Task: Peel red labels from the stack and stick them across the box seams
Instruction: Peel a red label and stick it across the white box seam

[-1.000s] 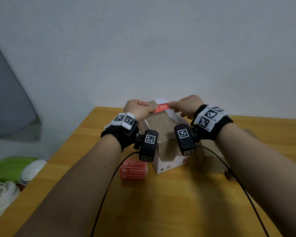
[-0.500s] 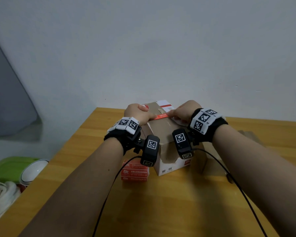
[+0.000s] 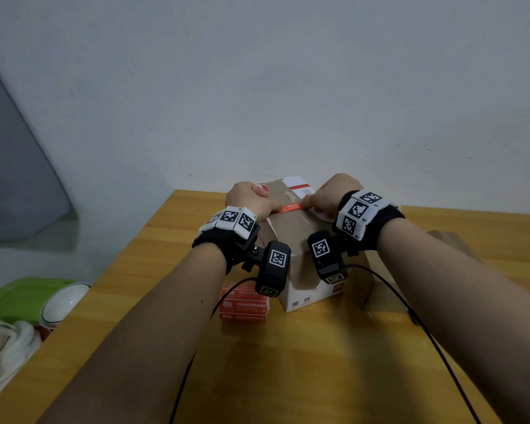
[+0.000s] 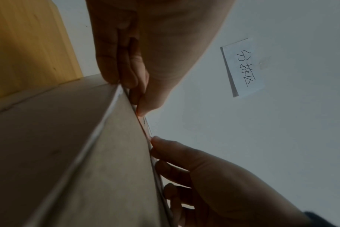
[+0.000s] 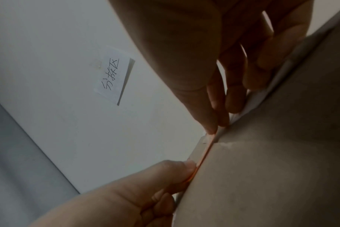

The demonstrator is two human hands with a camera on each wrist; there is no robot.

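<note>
Pressing a red label [image 3: 289, 207] onto the cardboard box [image 3: 291, 231] top
The left hand [image 3: 251, 200] and right hand [image 3: 328, 197] each pinch one end of it against the seam; uneven pressure could wrinkle it or stick it askew.

Head downward, wrists upward; common box [image 3: 291, 228]

white wall note [image 4: 243, 67], handwritten "分拣区"
</note>
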